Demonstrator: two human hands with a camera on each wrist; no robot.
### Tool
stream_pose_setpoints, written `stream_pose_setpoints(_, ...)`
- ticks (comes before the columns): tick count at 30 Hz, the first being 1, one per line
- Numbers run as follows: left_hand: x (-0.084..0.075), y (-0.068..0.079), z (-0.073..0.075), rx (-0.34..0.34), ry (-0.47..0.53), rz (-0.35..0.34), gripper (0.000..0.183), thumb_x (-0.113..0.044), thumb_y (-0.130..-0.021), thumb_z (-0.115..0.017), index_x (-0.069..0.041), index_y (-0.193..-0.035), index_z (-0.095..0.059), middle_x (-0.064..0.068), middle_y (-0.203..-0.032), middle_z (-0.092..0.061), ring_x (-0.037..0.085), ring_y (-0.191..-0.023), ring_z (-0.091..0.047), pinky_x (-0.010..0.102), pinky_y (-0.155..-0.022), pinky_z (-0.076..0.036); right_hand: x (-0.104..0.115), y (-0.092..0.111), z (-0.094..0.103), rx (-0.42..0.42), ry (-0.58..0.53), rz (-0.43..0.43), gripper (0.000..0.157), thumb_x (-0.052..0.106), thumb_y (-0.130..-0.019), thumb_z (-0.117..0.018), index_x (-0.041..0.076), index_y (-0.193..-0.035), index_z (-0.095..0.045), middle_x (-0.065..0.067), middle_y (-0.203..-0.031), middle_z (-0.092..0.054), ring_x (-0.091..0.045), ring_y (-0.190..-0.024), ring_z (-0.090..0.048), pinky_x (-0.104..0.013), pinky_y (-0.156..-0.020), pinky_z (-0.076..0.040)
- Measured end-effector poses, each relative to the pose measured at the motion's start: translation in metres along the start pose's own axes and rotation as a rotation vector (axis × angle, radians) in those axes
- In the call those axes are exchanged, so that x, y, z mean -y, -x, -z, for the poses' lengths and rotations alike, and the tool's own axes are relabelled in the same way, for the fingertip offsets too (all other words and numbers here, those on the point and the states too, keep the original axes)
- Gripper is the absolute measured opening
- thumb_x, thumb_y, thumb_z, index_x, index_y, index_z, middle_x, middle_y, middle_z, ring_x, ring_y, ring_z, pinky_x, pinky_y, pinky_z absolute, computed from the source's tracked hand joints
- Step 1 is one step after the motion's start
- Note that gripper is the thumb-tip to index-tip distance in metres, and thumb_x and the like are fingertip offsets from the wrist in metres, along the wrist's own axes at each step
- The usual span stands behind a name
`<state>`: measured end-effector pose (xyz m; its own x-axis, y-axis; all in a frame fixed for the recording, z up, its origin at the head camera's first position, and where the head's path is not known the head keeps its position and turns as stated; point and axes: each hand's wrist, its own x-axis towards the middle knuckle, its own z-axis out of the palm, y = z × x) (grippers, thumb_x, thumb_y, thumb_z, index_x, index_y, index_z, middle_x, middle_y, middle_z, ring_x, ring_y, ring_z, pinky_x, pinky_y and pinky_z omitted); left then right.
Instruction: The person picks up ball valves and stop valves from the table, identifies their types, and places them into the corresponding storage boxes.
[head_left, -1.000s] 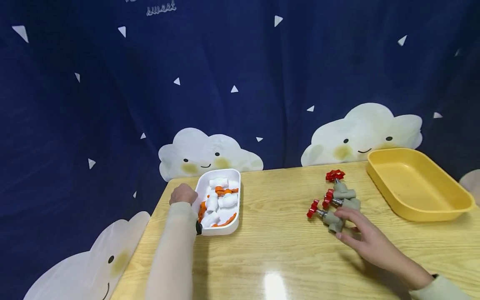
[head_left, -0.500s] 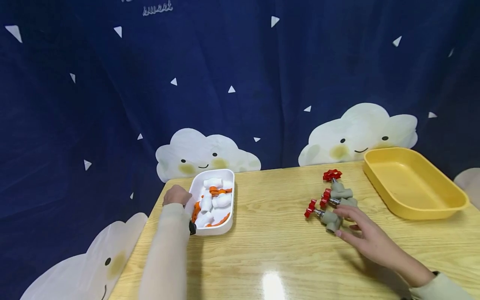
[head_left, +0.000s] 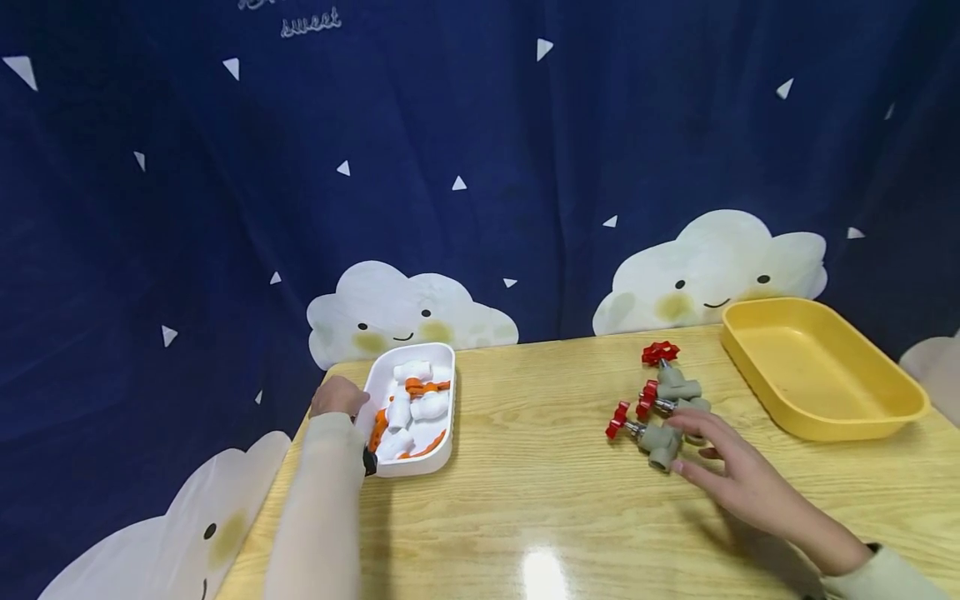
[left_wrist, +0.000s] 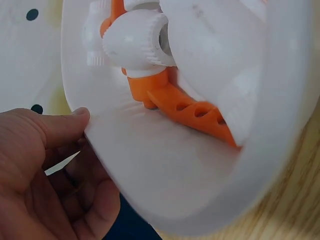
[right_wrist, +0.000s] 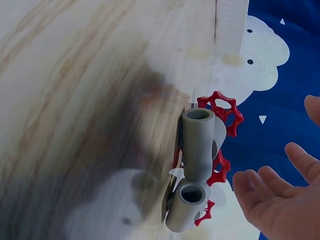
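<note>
My left hand (head_left: pixel 339 396) holds the left side of a white tray (head_left: pixel 416 468). In the left wrist view the thumb presses on the tray rim while the fingers curl beneath it. Inside lie several white valves (head_left: pixel 399 410) with orange lever handles (left_wrist: pixel 195 111). On the right, three grey pipe valves (head_left: pixel 660 442) with red handwheels (head_left: pixel 617 419) lie bunched on the table. My right hand (head_left: pixel 738 477) hovers by the nearest one, fingertips over its body and thumb at its near end. In the right wrist view that hand (right_wrist: pixel 285 205) has its fingers loosely extended, apart from the valves.
A yellow tray (head_left: pixel 832 425) stands at the back right, beyond the grey valves. The wooden table (head_left: pixel 525 492) ends at a dark blue curtain (head_left: pixel 420 108) with cloud pictures. Its left edge runs close beside the white tray.
The white tray has slid left toward the table's edge, together with my left hand. My right hand stays beside the grey valves. The whole head view has shifted slightly.
</note>
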<state>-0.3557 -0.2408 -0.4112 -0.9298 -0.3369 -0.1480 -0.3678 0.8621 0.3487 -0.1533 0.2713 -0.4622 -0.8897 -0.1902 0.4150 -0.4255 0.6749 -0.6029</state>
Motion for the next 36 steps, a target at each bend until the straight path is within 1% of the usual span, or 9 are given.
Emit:
stream_pose_setpoints(2, 0.002, -0.001, 0.000, -0.001, 0.005, 0.022, 0.030, -0.027, -0.090, -0.064, 0.001, -0.101, -0.067, 0.021, -0.106, -0.066, 0.033, -0.095, -0.060, 0.048, -0.091, -0.055, 0.000, 0.000, 0.001, 0.002, 0.001, -0.004, 0.047, 0.008, -0.089, -0.072, 0.014, -0.133, -0.056, -0.014, -0.140, -0.052, 0.024, -0.119, -0.032, -0.022, -0.081, -0.055)
stream_pose_setpoints(3, 0.003, -0.001, 0.001, 0.021, -0.018, 0.048, 0.030, -0.027, -0.091, -0.063, 0.002, -0.096, -0.067, 0.022, -0.104, -0.066, 0.034, -0.094, -0.060, 0.049, -0.089, -0.055, 0.000, 0.000, 0.002, 0.004, 0.004, -0.008, 0.047, 0.009, -0.089, -0.072, 0.015, -0.133, -0.055, -0.014, -0.140, -0.052, 0.024, -0.119, -0.031, -0.022, -0.081, -0.055)
stream_pose_setpoints(7, 0.006, -0.002, 0.002, 0.024, -0.008, 0.072, 0.035, -0.028, -0.091, -0.063, 0.005, -0.101, -0.066, 0.025, -0.108, -0.065, 0.036, -0.095, -0.059, 0.051, -0.091, -0.054, -0.001, 0.001, 0.005, 0.007, 0.005, -0.029, 0.046, 0.011, -0.090, -0.071, 0.014, -0.133, -0.055, -0.016, -0.141, -0.051, 0.024, -0.120, -0.029, -0.022, -0.080, -0.054)
stream_pose_setpoints(9, 0.008, -0.002, 0.003, 0.025, -0.004, 0.078, 0.035, -0.028, -0.092, -0.063, 0.005, -0.101, -0.066, 0.024, -0.104, -0.065, 0.035, -0.093, -0.059, 0.049, -0.087, -0.054, -0.001, 0.002, 0.007, 0.004, 0.010, -0.030, 0.045, 0.012, -0.090, -0.071, 0.014, -0.133, -0.055, -0.016, -0.142, -0.051, 0.025, -0.120, -0.028, -0.022, -0.080, -0.055)
stream_pose_setpoints(14, 0.015, -0.004, 0.004, 0.034, -0.004, 0.083, 0.030, -0.029, -0.093, -0.062, 0.001, -0.092, -0.068, 0.016, -0.090, -0.062, 0.032, -0.085, -0.058, 0.041, -0.074, -0.053, -0.002, 0.004, 0.010, -0.022, 0.040, -0.012, 0.048, 0.010, -0.088, -0.073, 0.015, -0.133, -0.056, -0.015, -0.141, -0.051, 0.025, -0.121, -0.028, -0.023, -0.079, -0.055)
stream_pose_setpoints(17, 0.021, -0.006, 0.007, 0.025, -0.014, 0.084, 0.030, -0.029, -0.093, -0.062, 0.001, -0.089, -0.068, 0.016, -0.089, -0.062, 0.032, -0.085, -0.058, 0.041, -0.072, -0.053, -0.002, 0.005, 0.012, -0.025, 0.039, -0.019, 0.049, 0.009, -0.088, -0.073, 0.014, -0.134, -0.056, -0.016, -0.141, -0.051, 0.025, -0.122, -0.027, -0.022, -0.079, -0.055)
stream_pose_setpoints(23, 0.032, -0.009, 0.013, 0.025, 0.038, 0.109, 0.032, -0.028, -0.093, -0.062, 0.004, -0.092, -0.067, 0.017, -0.085, -0.060, 0.032, -0.082, -0.057, 0.038, -0.067, -0.051, -0.004, 0.008, 0.015, -0.014, 0.039, -0.046, 0.048, 0.012, -0.089, -0.073, 0.011, -0.134, -0.056, -0.020, -0.143, -0.050, 0.025, -0.123, -0.026, -0.022, -0.080, -0.054)
stream_pose_setpoints(31, 0.043, -0.017, 0.016, -0.025, -0.022, 0.092, 0.037, -0.027, -0.092, -0.062, 0.008, -0.102, -0.068, 0.025, -0.102, -0.065, 0.037, -0.090, -0.058, 0.050, -0.083, -0.053, -0.006, 0.010, 0.019, -0.034, 0.036, -0.031, 0.047, 0.008, -0.088, -0.073, 0.012, -0.132, -0.057, -0.018, -0.141, -0.051, 0.026, -0.122, -0.028, -0.019, -0.078, -0.053)
stream_pose_setpoints(36, 0.043, -0.021, 0.012, -0.023, 0.025, 0.111, 0.039, -0.029, -0.092, -0.061, 0.008, -0.104, -0.068, 0.025, -0.103, -0.065, 0.036, -0.090, -0.057, 0.050, -0.084, -0.053, -0.009, 0.013, 0.021, -0.028, 0.038, -0.050, 0.046, 0.009, -0.089, -0.073, 0.010, -0.132, -0.056, -0.018, -0.140, -0.051, 0.026, -0.121, -0.028, -0.019, -0.078, -0.053)
